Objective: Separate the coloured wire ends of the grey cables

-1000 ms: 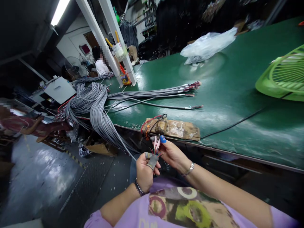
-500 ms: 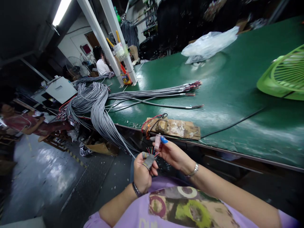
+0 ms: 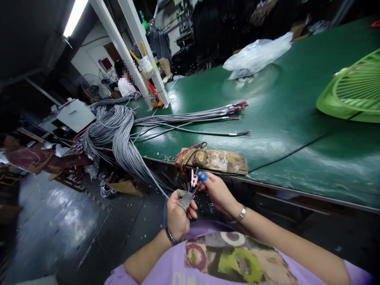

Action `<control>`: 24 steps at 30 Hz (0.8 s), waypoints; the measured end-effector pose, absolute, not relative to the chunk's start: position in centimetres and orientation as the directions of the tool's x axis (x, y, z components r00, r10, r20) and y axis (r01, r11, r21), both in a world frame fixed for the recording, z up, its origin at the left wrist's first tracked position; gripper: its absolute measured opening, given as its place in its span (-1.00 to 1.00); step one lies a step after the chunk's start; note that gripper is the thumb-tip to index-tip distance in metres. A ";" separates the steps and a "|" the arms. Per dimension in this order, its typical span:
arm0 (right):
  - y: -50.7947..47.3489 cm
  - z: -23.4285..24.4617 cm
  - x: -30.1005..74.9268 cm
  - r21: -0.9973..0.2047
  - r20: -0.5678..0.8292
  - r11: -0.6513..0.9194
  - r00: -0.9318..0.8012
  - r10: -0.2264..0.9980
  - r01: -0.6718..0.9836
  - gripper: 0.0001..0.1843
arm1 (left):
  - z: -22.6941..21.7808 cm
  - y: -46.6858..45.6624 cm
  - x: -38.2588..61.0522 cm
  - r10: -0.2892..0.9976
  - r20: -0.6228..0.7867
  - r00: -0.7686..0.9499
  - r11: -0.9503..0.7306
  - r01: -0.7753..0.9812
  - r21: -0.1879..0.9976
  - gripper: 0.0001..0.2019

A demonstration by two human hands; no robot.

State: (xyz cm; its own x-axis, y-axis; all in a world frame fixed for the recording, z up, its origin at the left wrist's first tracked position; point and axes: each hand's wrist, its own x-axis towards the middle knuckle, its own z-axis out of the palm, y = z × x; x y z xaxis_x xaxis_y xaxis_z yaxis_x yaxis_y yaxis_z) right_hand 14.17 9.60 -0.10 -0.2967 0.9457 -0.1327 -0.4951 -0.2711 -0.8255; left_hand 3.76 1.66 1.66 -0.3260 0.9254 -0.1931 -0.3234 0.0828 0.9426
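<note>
My left hand (image 3: 179, 215) is closed round the end of a grey cable, whose bared, coloured wires (image 3: 187, 187) fan out above the fingers. Grey wrapping covers some fingertips of this hand. Just up and to the right, my right hand (image 3: 216, 190) pinches a small pale pink clip (image 3: 194, 179) that looks like a clothes peg. Blue tape is wound on the right thumb. The clip is close above the wire ends; whether it touches them I cannot tell. A thick bundle of grey cables (image 3: 126, 144) hangs over the table edge, left of my hands.
A worn wooden block (image 3: 221, 160) with red and black leads lies at the edge of the green table (image 3: 285, 158). More stripped cables (image 3: 192, 116) lie behind it. A plastic bag (image 3: 258, 57) and a green fan (image 3: 350, 93) stand farther right. Two people are at left.
My right hand has turned the pink clip slightly, so its two-legged shape now shows. The left hand still grips the cable in nearly the same place. The view has shifted a little.
</note>
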 end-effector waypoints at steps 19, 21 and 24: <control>9.8 -0.6 13.0 -0.482 -0.203 -0.541 -0.512 0.835 -0.690 -0.64 | 0.9 1.7 3.9 0.914 -0.196 -0.355 0.101 -0.270 0.958 -0.68; 9.5 -0.8 13.4 -0.483 -0.194 -0.560 -0.542 0.818 -0.673 -0.61 | 1.0 1.5 3.9 0.916 -0.188 -0.356 0.088 -0.279 0.956 -0.69; 8.9 -1.0 14.1 -0.561 -0.153 -0.575 -0.607 0.779 -0.596 -0.56 | 1.1 1.2 3.8 0.913 -0.188 -0.361 0.084 -0.284 0.955 -0.69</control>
State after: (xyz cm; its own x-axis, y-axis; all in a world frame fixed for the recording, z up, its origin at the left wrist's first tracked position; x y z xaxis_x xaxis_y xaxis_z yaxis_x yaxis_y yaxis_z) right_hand 14.09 8.86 -1.02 -0.6075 0.7794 -0.1535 -0.5958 -0.5748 -0.5609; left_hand 3.79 1.19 1.11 -0.3613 0.9133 -0.1881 -0.2845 0.0842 0.9550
